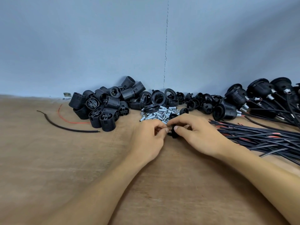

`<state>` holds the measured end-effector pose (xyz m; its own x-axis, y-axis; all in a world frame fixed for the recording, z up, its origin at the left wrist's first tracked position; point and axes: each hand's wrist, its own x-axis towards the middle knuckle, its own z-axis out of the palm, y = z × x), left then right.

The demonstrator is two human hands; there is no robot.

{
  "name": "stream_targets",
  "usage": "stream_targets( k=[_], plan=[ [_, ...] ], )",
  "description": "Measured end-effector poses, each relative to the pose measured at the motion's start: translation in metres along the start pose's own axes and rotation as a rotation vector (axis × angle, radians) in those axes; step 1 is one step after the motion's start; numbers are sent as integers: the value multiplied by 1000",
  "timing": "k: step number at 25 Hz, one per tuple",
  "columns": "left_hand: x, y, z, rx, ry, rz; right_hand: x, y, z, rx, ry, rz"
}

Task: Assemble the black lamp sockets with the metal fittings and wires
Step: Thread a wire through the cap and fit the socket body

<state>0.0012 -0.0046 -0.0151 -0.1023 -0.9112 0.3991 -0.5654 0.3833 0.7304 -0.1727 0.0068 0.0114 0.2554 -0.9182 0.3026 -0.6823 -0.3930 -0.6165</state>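
The left hand (pixel 149 137) and the right hand (pixel 199 133) meet over the middle of the wooden table (pixel 65 159), fingers curled. The right hand pinches a small black part (pixel 174 134) between thumb and forefinger. Most of it is hidden behind the fingers, so its shape is hard to tell. The left hand pinches what seems to be a red wire end (pixel 169 130) touching that part; only a sliver shows.

Just behind the hands lies a heap of metal fittings (pixel 159 114), its near edge covered by the knuckles. Left of the heap is a pile of threaded sockets (pixel 103 108), behind it loose black rings (pixel 156 97), and to its right black caps (pixel 200 103). A bundle of wires (pixel 259 138) lies beside the right wrist and is cut off by the right edge. So are the finished sockets (pixel 259 96) with wires beyond it. A loose black wire (pixel 65 126) lies far left.
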Motion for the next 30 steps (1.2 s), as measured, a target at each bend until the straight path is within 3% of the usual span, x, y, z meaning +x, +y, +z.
stream_targets(
  k=[7, 12, 16, 21, 25, 30],
  plan=[
    [-3, 7, 2, -52, 7, -53, -1, 0, 12, -187, 61, -87],
    [-9, 15, 0, 331, 224, 27, -1, -7, 28, -204, 139, -73],
    [-5, 18, -4, 275, 173, -39, 10, -23, 46, -187, 122, -97],
    [-2, 8, -16, 458, 346, -88, 11, -21, 46, -167, 111, -107],
    [3, -5, -27, 655, 258, -255, 6, -21, 46, -182, 110, -131],
    [6, -10, -31, 631, 215, -299, 3, -23, 46, -195, 108, -141]
  ],
)
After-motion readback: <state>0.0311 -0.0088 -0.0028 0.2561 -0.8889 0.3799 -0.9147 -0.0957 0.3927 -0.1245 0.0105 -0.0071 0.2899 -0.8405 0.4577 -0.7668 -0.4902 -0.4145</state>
